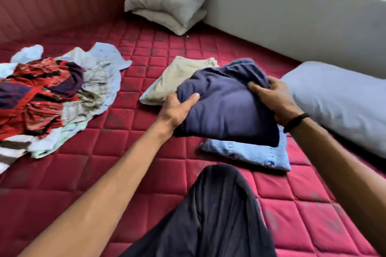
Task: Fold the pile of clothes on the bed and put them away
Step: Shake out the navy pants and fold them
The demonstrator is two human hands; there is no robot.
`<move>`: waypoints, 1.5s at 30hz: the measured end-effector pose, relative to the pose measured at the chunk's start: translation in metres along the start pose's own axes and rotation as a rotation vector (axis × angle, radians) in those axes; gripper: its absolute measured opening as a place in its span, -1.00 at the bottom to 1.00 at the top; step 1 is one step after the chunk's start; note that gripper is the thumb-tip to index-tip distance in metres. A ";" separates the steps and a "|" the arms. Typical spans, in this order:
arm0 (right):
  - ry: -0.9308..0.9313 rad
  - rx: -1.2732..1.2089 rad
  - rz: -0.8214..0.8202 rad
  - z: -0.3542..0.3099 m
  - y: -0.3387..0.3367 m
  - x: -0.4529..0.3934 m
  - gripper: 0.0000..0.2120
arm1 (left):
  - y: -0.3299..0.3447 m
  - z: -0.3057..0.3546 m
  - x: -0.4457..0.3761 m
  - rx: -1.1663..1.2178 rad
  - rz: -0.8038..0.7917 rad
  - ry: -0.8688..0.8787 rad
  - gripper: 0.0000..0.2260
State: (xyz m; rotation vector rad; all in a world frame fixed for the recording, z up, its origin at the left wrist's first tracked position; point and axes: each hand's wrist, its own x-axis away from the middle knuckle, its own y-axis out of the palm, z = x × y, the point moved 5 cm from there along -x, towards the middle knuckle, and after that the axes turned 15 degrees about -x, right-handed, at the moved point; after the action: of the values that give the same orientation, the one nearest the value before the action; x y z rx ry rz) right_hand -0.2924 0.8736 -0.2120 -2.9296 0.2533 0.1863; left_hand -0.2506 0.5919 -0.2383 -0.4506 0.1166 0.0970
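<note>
I hold a folded navy garment (225,108) in both hands above the bed. My left hand (177,111) grips its left edge, thumb on top. Gripping the right edge is my right hand (275,98), fingers curled over the cloth. Folded light-blue jeans (250,152) lie on the red quilted mattress (117,131) just under the navy garment. Beyond them lies a folded beige garment (173,81). An unfolded pile of clothes (48,98), red, striped and pale blue, sprawls on the left of the bed.
Two grey pillows (167,0) are stacked in the far corner against the wall. A pale lilac pillow (342,102) lies on the right edge. My knee in dark trousers (217,210) rests on the mattress in front. A grey wall with a window runs along the right.
</note>
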 end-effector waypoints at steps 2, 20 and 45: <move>0.015 0.050 0.056 0.018 -0.035 -0.001 -0.88 | 0.041 -0.001 -0.017 -0.066 -0.069 0.039 -0.67; 0.089 0.402 0.463 0.134 -0.084 0.004 -0.75 | 0.147 -0.040 -0.035 -0.573 -0.072 0.024 -0.55; 0.005 0.813 -0.143 0.115 0.053 0.092 -0.61 | 0.005 -0.165 0.093 -0.544 -0.109 -0.190 -0.77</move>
State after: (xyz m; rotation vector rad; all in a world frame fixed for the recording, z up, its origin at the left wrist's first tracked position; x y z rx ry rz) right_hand -0.2241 0.8310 -0.3461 -2.1281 0.0842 0.0354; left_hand -0.1738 0.5303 -0.4005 -0.9857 -0.1267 0.0630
